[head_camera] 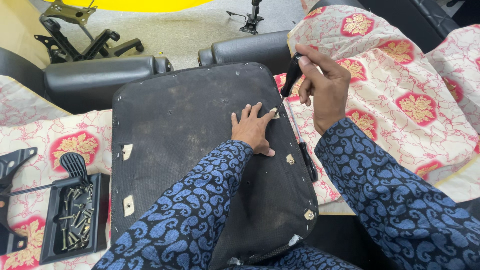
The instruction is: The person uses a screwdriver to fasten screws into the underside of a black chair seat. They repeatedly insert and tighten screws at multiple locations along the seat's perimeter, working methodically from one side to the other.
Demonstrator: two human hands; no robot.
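Item 1. Flat black fabric-covered seat panel with rounded corners [200, 150], underside up, lying across the person's lap and a cream cloth printed with red and gold floral medallions [410, 100]. Staples line its edge; small pale mounting tabs with holes show near the left and right borders.

Item 2. Left hand [252, 131]: fingers spread, palm pressed flat on the panel near its right edge, fingertips beside one pale tab [274, 112].

Item 3. Right hand [322, 85]: closed in a fist round the black handle of a slim screwdriver-like tool [291, 77], held upright, its thin shaft angled down to that tab. Whether the tip is seated I cannot tell.

Item 4. A second dark-handled tool [306, 159] lies on the cloth just beside the panel's right edge.

Item 5. Black shallow plastic tray [75, 220], left of the panel, holding loose screws and bolts; a black knobbed part [74, 164] rests at its top edge.

Item 6. Black padded cushions [100, 72] behind the panel; a black chair mechanism [75, 35] on the floor beyond.

Step in hand, as judged: working a fixing at the right-edge tab while the panel is braced. The next move seems to call for a steady downward hold from the left hand and a tool tip kept square to the fixing.
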